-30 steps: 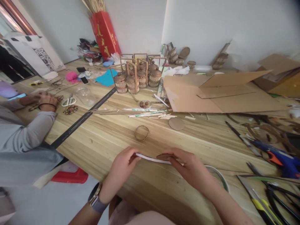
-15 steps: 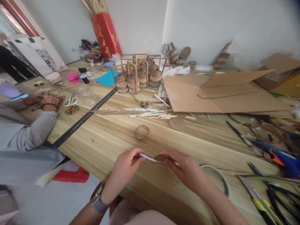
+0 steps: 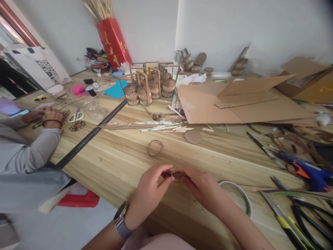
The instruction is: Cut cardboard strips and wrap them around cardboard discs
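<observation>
Above the table's near part, both hands meet at a small brown disc (image 3: 178,176). My right hand (image 3: 204,184) is closed on the disc's right side, with fingers on top and thumb below. My left hand (image 3: 153,185) pinches a thin strip at the disc's left edge; most of that strip is hidden by the fingers. Beyond the hands a thin patterned ring (image 3: 155,148) lies on the wood. A flat brown cardboard disc (image 3: 193,136) rests further back to its right.
Small lidded baskets (image 3: 144,94) stand at the back, beside flattened cardboard (image 3: 208,104). A tape roll (image 3: 247,199), glue gun (image 3: 307,168) and yellow-handled cutter (image 3: 288,227) lie right. At left, a person's hands (image 3: 50,116) work near scissors (image 3: 76,116).
My left hand has moved right, close to my right hand. The white strip that stretched between them is now mostly out of sight at the disc's edge.
</observation>
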`<state>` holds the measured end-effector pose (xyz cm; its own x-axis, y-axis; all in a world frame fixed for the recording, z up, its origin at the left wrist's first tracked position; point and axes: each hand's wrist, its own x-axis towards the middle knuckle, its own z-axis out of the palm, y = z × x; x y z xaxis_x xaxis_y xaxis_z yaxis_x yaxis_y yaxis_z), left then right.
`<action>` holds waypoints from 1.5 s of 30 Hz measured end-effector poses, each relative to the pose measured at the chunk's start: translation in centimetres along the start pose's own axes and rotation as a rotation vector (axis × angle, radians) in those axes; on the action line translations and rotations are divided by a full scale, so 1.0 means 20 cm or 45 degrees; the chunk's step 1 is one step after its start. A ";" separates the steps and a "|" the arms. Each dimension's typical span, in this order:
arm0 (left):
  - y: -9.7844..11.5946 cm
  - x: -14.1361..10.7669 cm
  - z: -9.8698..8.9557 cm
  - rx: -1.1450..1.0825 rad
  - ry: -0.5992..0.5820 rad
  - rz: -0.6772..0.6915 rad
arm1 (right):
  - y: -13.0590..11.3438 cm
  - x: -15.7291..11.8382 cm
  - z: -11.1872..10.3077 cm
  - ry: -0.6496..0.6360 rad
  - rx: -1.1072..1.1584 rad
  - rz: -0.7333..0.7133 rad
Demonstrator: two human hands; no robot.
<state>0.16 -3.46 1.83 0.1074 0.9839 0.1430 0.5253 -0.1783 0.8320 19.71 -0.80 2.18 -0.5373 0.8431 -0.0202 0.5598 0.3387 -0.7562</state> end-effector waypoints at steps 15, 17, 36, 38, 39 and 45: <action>0.06 0.06 0.10 0.310 0.195 0.654 | 0.05 -0.03 0.00 0.084 0.003 0.004; 0.06 0.06 0.11 0.321 0.210 0.705 | 0.07 -0.04 0.00 0.095 -0.026 0.013; 0.00 0.08 0.11 0.467 -0.001 0.861 | 0.10 -0.08 -0.03 0.057 -0.010 0.044; 0.01 0.08 0.11 0.458 0.000 0.875 | 0.12 -0.11 -0.06 0.106 -0.118 0.026; 0.01 0.08 0.11 0.452 0.002 0.876 | 0.14 -0.14 -0.08 0.136 -0.205 0.025; 0.01 0.08 0.11 0.404 -0.076 0.790 | 0.24 -0.30 -0.18 0.122 -0.686 0.219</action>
<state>2.28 -1.99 1.15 0.5087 0.6980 0.5041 0.5719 -0.7116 0.4082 27.87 -2.65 0.99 -0.3644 0.9306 -0.0354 0.8902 0.3369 -0.3066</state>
